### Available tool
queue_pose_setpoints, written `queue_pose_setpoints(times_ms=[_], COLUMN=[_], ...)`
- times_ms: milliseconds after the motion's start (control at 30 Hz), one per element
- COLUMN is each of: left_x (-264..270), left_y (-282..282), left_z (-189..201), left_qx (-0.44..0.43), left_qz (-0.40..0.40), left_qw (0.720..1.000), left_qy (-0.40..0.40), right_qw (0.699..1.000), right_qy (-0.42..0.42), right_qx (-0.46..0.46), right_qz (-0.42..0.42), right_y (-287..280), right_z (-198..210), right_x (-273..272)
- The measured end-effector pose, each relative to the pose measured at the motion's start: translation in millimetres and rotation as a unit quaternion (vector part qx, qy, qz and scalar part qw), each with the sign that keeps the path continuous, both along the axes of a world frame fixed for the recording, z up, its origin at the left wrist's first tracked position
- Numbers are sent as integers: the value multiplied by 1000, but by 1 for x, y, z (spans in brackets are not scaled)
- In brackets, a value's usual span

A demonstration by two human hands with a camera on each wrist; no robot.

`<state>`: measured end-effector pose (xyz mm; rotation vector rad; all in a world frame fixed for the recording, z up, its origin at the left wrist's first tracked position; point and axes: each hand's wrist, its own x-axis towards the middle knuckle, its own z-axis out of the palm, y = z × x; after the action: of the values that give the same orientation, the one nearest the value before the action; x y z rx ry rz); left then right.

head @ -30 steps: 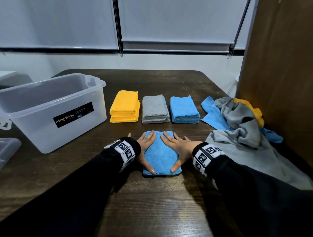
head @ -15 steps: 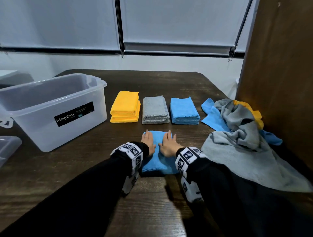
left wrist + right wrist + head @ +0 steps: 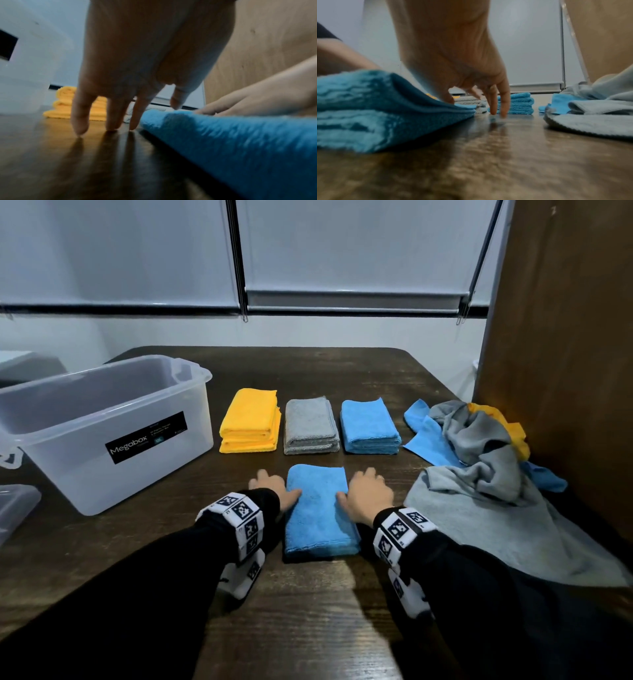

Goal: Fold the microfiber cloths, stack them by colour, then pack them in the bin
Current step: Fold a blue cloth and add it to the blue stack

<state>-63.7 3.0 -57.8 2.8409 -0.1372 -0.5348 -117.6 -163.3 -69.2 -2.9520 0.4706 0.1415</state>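
Note:
A folded blue cloth (image 3: 318,508) (image 3: 240,142) (image 3: 368,108) lies on the dark table in front of me. My left hand (image 3: 274,487) (image 3: 130,119) stands at its left edge, fingers straight with tips on the table and thumb over the cloth. My right hand (image 3: 368,493) (image 3: 471,102) mirrors it at the right edge, thumb on the cloth and fingertips on the wood. Behind lie three folded stacks: yellow (image 3: 250,422) (image 3: 65,108), grey (image 3: 310,422) and blue (image 3: 370,426) (image 3: 520,105). The clear bin (image 3: 102,419) stands at the left.
A heap of unfolded blue, grey and yellow cloths (image 3: 479,446) lies at the right, with a spread grey cloth (image 3: 496,515) (image 3: 599,121) close to my right wrist. A brown panel (image 3: 565,337) walls the right side. A lid (image 3: 13,508) lies at far left.
Both hands slid off the top of the blue cloth outward to its left and right edges, and the fingertips now rest on the table beside it.

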Motion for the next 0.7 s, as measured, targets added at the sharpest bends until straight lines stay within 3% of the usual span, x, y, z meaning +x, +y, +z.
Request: queue_pose_setpoints(times_ms=[100,200,333,433,533,700], left_x=[-6,-5,9,23,30,32], left_y=[-8,-17,-33,-44,-57,-84], left_z=[5,7,25,34,35,48], left_qx=[-52,-103,-187,-272,-312,-458], left_qz=[-3,12,40,62,68,67], left_qw=[996,992,980,959,946,885], left_qy=[73,79,54,43,52,57], right_qw=[997,974,909,892,901,891], right_qy=[44,63,-38,-101,-108,-178], right_qx=[65,218,412,436,418,413], right_qz=[-11,-13,-54,-65,-46,-64], right_y=[-5,-11,-21,-39,-58,-86], right_z=[2,-7,-10,5,13,23], right_x=[-2,2,18,29,34,47])
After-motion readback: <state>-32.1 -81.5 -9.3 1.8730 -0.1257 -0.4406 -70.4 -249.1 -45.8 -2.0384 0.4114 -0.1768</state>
